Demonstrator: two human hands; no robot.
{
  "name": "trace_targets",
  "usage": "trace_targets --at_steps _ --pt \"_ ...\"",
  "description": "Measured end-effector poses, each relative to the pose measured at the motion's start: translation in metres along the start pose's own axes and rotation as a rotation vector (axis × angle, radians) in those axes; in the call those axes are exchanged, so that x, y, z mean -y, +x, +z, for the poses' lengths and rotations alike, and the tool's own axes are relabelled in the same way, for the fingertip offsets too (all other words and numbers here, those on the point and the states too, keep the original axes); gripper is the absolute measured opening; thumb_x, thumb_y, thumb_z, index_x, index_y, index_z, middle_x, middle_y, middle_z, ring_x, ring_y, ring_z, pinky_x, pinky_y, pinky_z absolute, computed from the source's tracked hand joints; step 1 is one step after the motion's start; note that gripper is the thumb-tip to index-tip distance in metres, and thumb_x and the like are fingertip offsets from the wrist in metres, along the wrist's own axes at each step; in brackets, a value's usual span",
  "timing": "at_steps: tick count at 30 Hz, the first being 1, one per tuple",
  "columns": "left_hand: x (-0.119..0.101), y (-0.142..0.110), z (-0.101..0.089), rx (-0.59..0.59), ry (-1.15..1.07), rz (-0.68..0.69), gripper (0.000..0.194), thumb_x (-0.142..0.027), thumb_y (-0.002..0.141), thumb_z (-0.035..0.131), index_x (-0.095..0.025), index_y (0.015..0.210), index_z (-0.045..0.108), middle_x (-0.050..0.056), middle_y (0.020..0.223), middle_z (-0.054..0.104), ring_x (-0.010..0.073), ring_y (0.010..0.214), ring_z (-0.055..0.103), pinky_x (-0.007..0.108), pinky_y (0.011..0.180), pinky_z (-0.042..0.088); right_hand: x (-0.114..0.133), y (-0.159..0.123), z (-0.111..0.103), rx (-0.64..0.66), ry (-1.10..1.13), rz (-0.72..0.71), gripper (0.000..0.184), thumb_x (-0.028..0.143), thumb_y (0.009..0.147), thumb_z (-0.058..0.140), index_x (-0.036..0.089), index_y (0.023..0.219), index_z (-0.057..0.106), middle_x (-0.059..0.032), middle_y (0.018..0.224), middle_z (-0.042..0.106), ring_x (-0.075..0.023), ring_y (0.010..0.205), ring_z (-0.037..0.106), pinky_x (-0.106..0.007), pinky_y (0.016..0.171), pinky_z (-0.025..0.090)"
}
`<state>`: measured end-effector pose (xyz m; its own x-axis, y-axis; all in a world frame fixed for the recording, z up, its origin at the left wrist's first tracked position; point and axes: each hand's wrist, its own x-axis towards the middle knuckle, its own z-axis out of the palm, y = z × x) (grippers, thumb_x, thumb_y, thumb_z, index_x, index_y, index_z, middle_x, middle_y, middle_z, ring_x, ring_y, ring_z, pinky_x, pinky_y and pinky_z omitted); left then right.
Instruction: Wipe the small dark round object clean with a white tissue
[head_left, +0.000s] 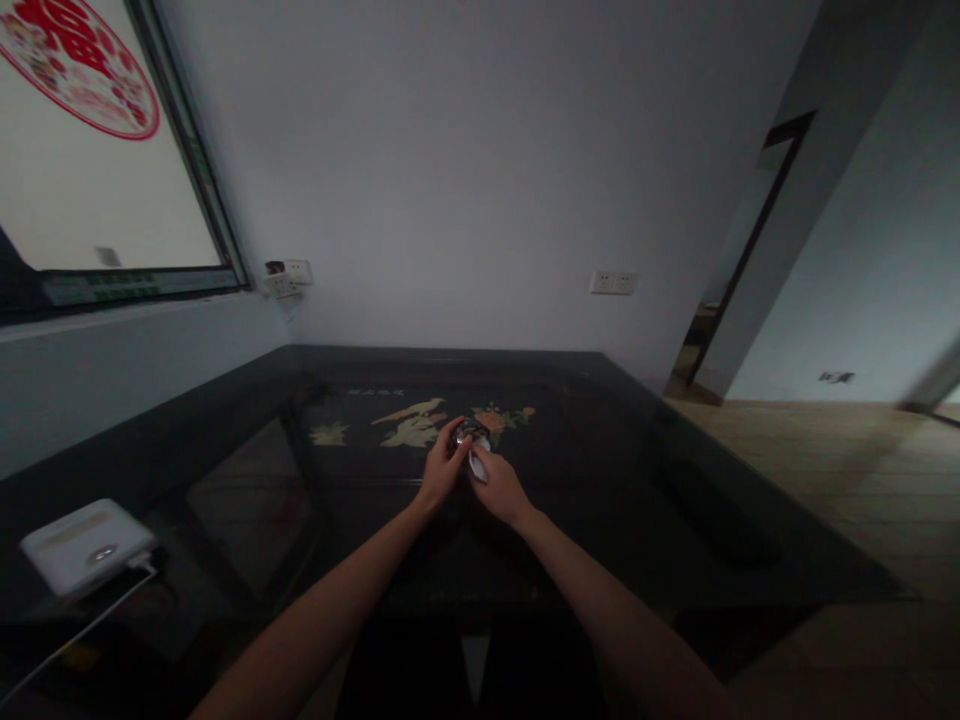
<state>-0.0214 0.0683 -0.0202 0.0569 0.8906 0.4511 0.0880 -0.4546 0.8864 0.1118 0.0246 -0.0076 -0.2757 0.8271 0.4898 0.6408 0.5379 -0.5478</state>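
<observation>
Though dark, a glossy object (466, 431)

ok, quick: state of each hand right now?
Left hand: closed around a small shiny object, too small to identify.
Right hand: closed on a white piece, maybe cloth or tissue, at the same object.

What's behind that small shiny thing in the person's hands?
Beyond the shiny object, the dark tabletop shows a bird-and-flower design. The object, the white piece, the left hand and the right hand cover whatever lies directly behind them.
</observation>
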Motion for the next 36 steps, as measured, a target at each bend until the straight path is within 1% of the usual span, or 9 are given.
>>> trace_targets --at_steps 4,7,9,14,18,22,28,31,36 --pt "-0.002 -0.001 0.000 0.035 -0.028 0.005 0.052 -0.044 0.085 0.055 -0.020 0.131 0.048 0.010 0.128 0.058 0.0240 0.115 0.057 0.037 0.099 0.043 -0.005 0.001 0.001 -0.068 0.348 -0.014 0.036 0.019 0.081 0.054 0.018 0.117 0.053 -0.0076 0.107 0.068 -0.0210 0.097 0.065 -0.032 0.086 0.049" --pt "-0.004 0.000 0.000 0.041 -0.076 0.001 0.053 -0.045 0.085 0.055 -0.020 0.132 0.046 0.010 0.129 0.056 0.0233 0.114 0.057 0.037 0.098 0.044 -0.004 0.001 0.001 -0.075 0.409 -0.061 0.042 0.020 0.080 0.055 0.018 0.122 0.050 -0.0078 0.115 0.065 -0.0207 0.105 0.062 -0.033 0.091 0.048" --pt "-0.004 0.001 0.001 0.027 -0.098 0.001 0.053 -0.044 0.085 0.054 -0.020 0.131 0.046 0.010 0.129 0.056 0.0232 0.116 0.055 0.037 0.100 0.043 -0.004 -0.001 0.001 -0.045 0.310 -0.081 0.047 0.017 0.078 0.055 0.017 0.125 0.049 -0.0097 0.119 0.064 -0.0218 0.107 0.061 -0.034 0.094 0.047" --pt "0.003 0.004 0.001 -0.070 -0.078 -0.058 0.044 -0.045 0.086 0.053 -0.019 0.121 0.055 0.010 0.125 0.059 0.0240 0.117 0.055 0.038 0.102 0.040 -0.003 -0.002 -0.004 0.087 -0.122 -0.164 0.053 0.007 0.071 0.056 0.010 0.124 0.053 -0.0157 0.119 0.063 -0.0258 0.112 0.057 -0.038 0.100 0.042" --pt "0.003 0.003 0.001 -0.079 -0.065 -0.100 0.043 -0.048 0.086 0.052 -0.019 0.118 0.058 0.010 0.117 0.064 0.0246 0.109 0.059 0.040 0.095 0.045 0.003 -0.002 -0.008 0.140 -0.395 -0.223 0.047 0.005 0.077 0.051 0.009 0.123 0.055 -0.0162 0.113 0.065 -0.0252 0.111 0.057 -0.040 0.103 0.040" --pt "-0.003 0.002 0.001 -0.087 -0.039 -0.082 0.042 -0.048 0.085 0.056 -0.020 0.116 0.061 0.009 0.113 0.066 0.0240 0.105 0.061 0.038 0.090 0.050 0.007 -0.002 -0.002 0.106 -0.597 -0.183 0.042 0.005 0.086 0.042 0.005 0.126 0.054 -0.0202 0.122 0.062 -0.0266 0.121 0.053 -0.045 0.113 0.029" --pt "-0.006 0.003 0.001 -0.091 -0.031 -0.078 0.043 -0.047 0.084 0.057 -0.019 0.116 0.061 0.010 0.115 0.066 0.0238 0.104 0.062 0.037 0.088 0.051 0.005 -0.004 0.008 0.054 -0.629 -0.134 0.045 0.006 0.091 0.036 0.003 0.134 0.047 -0.0203 0.141 0.048 -0.0283 0.138 0.035 -0.051 0.115 0.022" --pt "-0.005 0.003 0.002 -0.082 -0.037 -0.074 0.043 -0.046 0.083 0.058 -0.019 0.117 0.060 0.010 0.112 0.067 0.0232 0.101 0.063 0.037 0.088 0.051 0.008 -0.005 0.006 0.048 -0.601 -0.110 0.045 0.006 0.088 0.038 0.006 0.131 0.050 -0.0194 0.135 0.054 -0.0275 0.134 0.041 -0.051 0.115 0.022" --pt "-0.002 0.002 0.003 -0.067 -0.065 -0.084 0.045 -0.048 0.083 0.059 -0.020 0.119 0.059 0.009 0.109 0.068 0.0236 0.100 0.063 0.038 0.089 0.050 0.011 -0.002 -0.002 0.045 -0.405 -0.088 0.041 0.006 0.077 0.051 0.009 0.117 0.059 -0.0150 0.108 0.069 -0.0237 0.109 0.060 -0.043 0.112 0.028"
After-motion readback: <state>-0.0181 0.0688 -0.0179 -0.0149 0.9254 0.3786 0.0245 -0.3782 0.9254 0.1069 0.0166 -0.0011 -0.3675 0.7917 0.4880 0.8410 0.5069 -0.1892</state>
